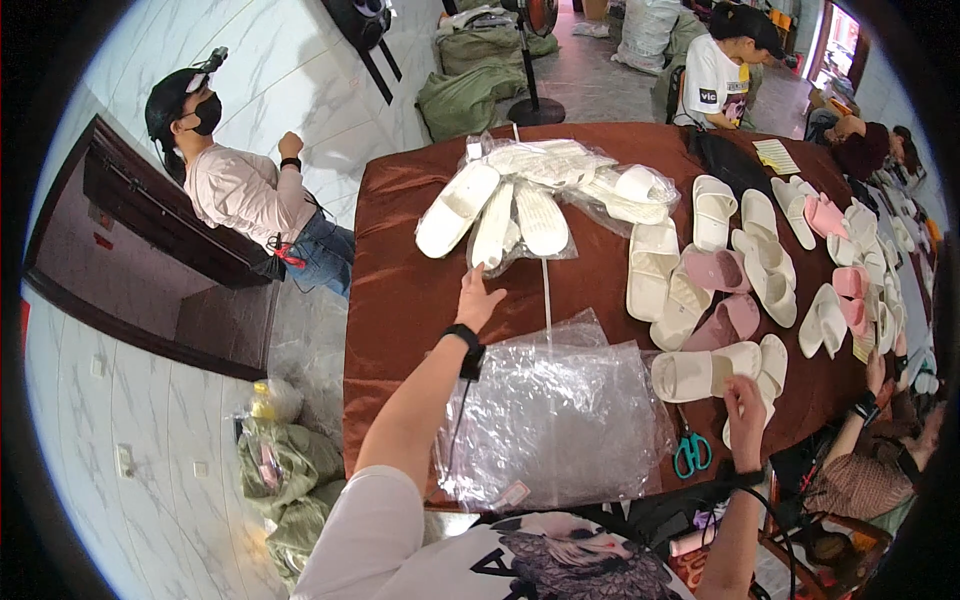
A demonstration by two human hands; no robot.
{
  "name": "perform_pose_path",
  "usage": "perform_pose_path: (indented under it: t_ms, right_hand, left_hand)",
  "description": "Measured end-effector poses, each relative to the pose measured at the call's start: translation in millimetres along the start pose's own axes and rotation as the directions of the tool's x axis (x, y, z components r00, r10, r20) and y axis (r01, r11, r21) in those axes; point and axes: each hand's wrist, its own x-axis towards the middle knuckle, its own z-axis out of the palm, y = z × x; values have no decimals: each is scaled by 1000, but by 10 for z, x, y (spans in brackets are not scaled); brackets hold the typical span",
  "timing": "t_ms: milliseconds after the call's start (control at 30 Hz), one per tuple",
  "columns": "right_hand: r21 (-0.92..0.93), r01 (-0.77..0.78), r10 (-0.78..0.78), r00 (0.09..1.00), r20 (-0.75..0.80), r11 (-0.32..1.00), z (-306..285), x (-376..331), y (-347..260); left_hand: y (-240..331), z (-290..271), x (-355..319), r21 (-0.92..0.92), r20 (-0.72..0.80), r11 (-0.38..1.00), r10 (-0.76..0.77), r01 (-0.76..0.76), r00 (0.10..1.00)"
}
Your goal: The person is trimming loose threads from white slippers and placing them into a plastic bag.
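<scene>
My left hand (pixel 480 302) reaches forward with its fingers apart, the fingertips at the near end of a bagged white slipper (pixel 492 228). That slipper is part of a pile of white slippers (pixel 545 165) in clear plastic bags. My right hand (pixel 742 408) is above a pair of white slippers (pixel 700 373) at the table's right front. Its fingers are curled together by the slippers' edge, and what lies between them, if anything, is hidden. Between my arms lies a stack of clear plastic bags (pixel 560 425). Scissors with teal handles (pixel 692 455) rest beside the stack.
A brown cloth (pixel 395 300) covers the table. Loose white and pink slippers (pixel 722 320) spread along its right side. One person (pixel 250 190) stands at the left, another (pixel 715 80) is at the far edge, and more are at the right. Green sacks (pixel 290 460) stand at the lower left.
</scene>
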Motion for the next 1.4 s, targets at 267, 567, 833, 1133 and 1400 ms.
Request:
perform_pose_path:
  t_ms: [267, 567, 833, 1133, 1400]
  right_hand:
    - [-75, -224, 222, 974, -38, 972, -191, -825, 326]
    - [218, -299, 291, 954, 66, 929, 50, -563, -130]
    - [590, -491, 30, 785, 619, 641, 1176, -238, -1070]
    - [626, -205, -155, 869, 470, 752, 1882, -480, -1355]
    - [793, -488, -226, 780, 583, 364, 1753, -203, -1560]
  left_hand:
    - [208, 384, 571, 514, -147, 829, -167, 219, 975]
    - [152, -436, 373, 238, -120, 955, -153, 178, 981]
    - [818, -817, -1555, -764, 363, 483, -226, 428, 904]
    - [836, -233, -2814, -670, 439, 570, -212, 475, 873]
    - [222, -333, -3304, -588, 410, 794, 127, 155, 903]
